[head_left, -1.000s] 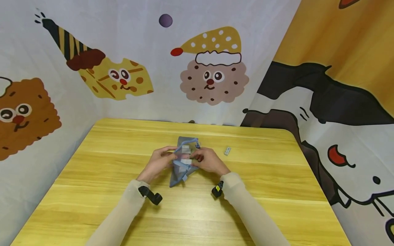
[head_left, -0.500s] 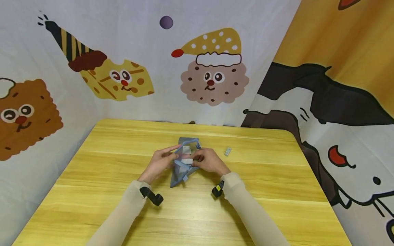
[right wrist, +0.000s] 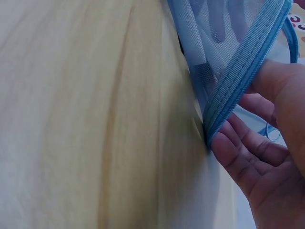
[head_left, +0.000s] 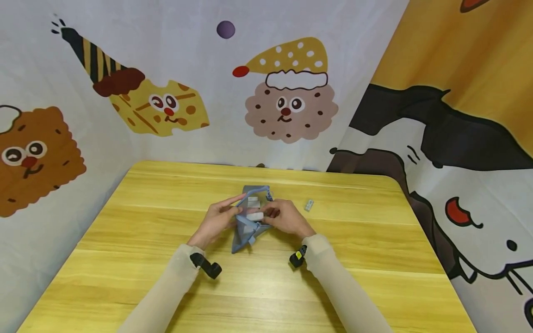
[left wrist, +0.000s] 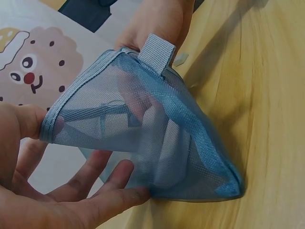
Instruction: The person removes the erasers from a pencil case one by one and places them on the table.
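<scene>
A blue-grey mesh zipper pouch [head_left: 241, 238] stands unzipped on the table in the head view. Several white block-like pieces [head_left: 255, 216] lie inside, dimly visible through the mesh in the left wrist view. My left hand [head_left: 215, 221] grips the pouch's left side, thumb at the rim and fingers spread along the mesh. At the right side of the opening, my right hand [head_left: 286, 217] holds the zipper edge [right wrist: 243, 62], with its thumb behind that edge and fingers at the lower corner. Part of the right hand shows through the mesh in the left wrist view.
A small grey-white piece [head_left: 309, 205] lies on the wooden table [head_left: 258, 296], right of the pouch. A cartoon-printed cloth [head_left: 179, 152] hangs behind the table's far edge. Each wrist carries a small black camera, one at the left cuff [head_left: 206, 266].
My right hand has shifted slightly right at the pouch opening, showing more of the front white piece. My left hand keeps its hold, its index finger a little straighter along the rim.
</scene>
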A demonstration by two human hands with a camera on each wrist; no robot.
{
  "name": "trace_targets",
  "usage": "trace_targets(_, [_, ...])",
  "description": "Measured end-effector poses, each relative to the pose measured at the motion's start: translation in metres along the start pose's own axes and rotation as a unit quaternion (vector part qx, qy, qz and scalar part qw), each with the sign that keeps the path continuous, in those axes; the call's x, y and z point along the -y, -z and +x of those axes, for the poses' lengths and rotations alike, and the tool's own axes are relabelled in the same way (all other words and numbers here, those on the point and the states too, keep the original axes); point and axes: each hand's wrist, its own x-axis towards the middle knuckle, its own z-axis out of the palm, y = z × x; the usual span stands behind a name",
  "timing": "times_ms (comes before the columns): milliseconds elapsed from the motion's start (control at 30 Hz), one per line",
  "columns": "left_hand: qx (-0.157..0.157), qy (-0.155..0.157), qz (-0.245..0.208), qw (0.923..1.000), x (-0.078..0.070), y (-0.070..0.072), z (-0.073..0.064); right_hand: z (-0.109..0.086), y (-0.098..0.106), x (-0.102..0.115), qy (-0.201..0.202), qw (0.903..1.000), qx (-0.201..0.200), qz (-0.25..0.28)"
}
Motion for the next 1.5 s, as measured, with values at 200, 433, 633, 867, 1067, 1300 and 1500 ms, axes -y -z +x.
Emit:
trace_targets(200, [0.0, -0.002, -0.003, 1.0, -0.002, -0.002, 0.001, -0.002, 0.003, -0.002, -0.005, 1.0, -0.007, -0.001])
trace_targets(433, [-0.001, 0.0, -0.005, 1.0, -0.003, -0.003, 0.001, -0.006, 0.009, -0.001, -0.02, 0.9996, -0.007, 0.018])
trace_targets(633, [-0.003, 0.003, -0.002, 1.0, -0.003, -0.003, 0.003, -0.008, 0.012, -0.002, -0.012, 0.9994, -0.019, 0.025])
trace_targets(867, [0.0, 0.006, 0.0, 1.0, -0.003, -0.003, 0.003, -0.014, 0.02, -0.003, -0.022, 0.998, -0.039, 0.045])
trace_targets(1067, [0.005, 0.004, 0.001, 1.0, -0.002, -0.003, 0.004, -0.018, 0.029, -0.004, -0.023, 0.996, -0.064, 0.059])
trace_targets(1300, [0.001, 0.009, 0.005, 1.0, -0.002, -0.002, 0.002, -0.022, 0.037, -0.008, -0.016, 0.9939, -0.093, 0.057])
trace_targets(1500, [0.002, 0.011, 0.002, 0.9999, -0.002, -0.002, 0.003, -0.026, 0.044, -0.013, -0.017, 0.991, -0.114, 0.069])
